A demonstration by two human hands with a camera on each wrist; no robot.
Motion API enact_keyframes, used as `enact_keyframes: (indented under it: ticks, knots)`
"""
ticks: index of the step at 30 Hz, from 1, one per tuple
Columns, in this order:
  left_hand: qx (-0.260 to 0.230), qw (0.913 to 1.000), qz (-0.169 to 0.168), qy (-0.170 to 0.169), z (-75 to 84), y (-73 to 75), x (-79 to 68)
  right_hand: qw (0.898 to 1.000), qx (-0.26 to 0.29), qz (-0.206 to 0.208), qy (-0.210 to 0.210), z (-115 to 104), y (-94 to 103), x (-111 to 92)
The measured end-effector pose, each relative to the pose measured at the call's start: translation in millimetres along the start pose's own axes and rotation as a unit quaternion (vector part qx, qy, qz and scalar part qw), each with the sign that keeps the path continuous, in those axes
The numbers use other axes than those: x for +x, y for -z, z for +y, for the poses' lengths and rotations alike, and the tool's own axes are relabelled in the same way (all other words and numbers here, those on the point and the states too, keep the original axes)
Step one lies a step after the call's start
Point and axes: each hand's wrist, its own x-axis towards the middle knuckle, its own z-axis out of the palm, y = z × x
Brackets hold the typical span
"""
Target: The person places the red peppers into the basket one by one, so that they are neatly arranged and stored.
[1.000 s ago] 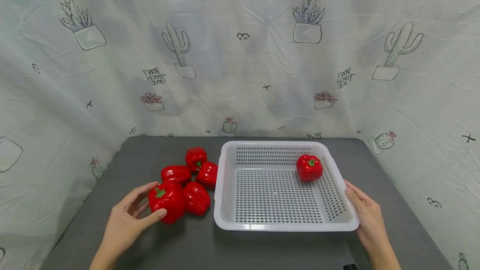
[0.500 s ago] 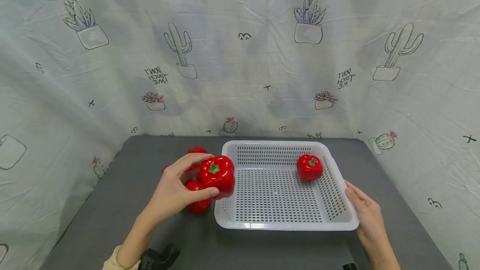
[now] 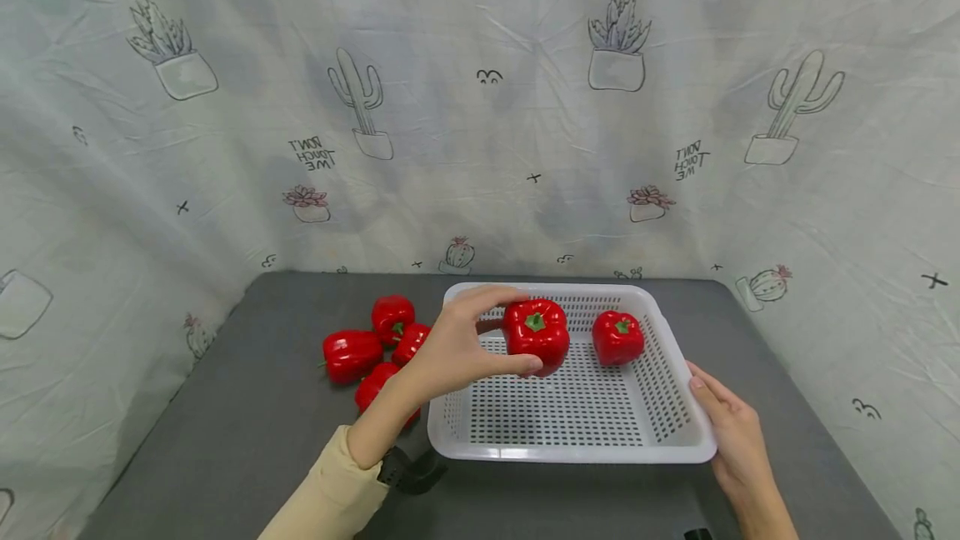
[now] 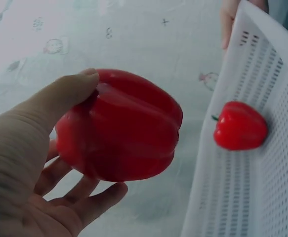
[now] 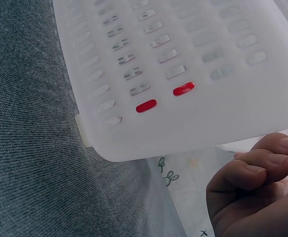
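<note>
In the head view my left hand holds a red bell pepper with a green stem between thumb and fingers, above the left part of a white perforated plastic basket. The left wrist view shows the thumb across the top of this bell pepper and the fingers below it. Another red bell pepper sits inside the basket at the back right. My right hand grips the basket's right rim, thumb on top; its curled fingers show in the right wrist view.
Several red bell peppers lie grouped on the dark grey table left of the basket, partly hidden behind my left arm. A pale curtain printed with cactus drawings surrounds the table at the back and sides.
My left hand has lifted a bell pepper from the group and carried it rightward over the basket. The right hand and basket stay put.
</note>
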Motion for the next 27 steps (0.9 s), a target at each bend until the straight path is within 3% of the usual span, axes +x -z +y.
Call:
enact_keyframes:
  ticks: [3, 11, 18, 27]
  knots:
    - [-0.012, 0.9998, -0.001, 0.015, -4.3, -10.9, 10.5, 1.0, -0.001, 0.006, -0.003, 0, 0.3, 0]
    - [-0.079, 0.9922, 0.012, 0.096, -22.0, -36.4, 31.1, 1.0, -0.004, 0.009, -0.011, 1, 3.1, 1]
    - [-0.07, 0.9877, 0.024, 0.137, -35.6, -50.9, 45.4, 1.0, -0.01, 0.007, -0.008, 1, 2.4, 1]
    - [-0.08, 0.9772, 0.036, 0.194, -69.0, -67.4, 58.5, 1.0, -0.01, 0.009, -0.009, 0, -0.2, 0]
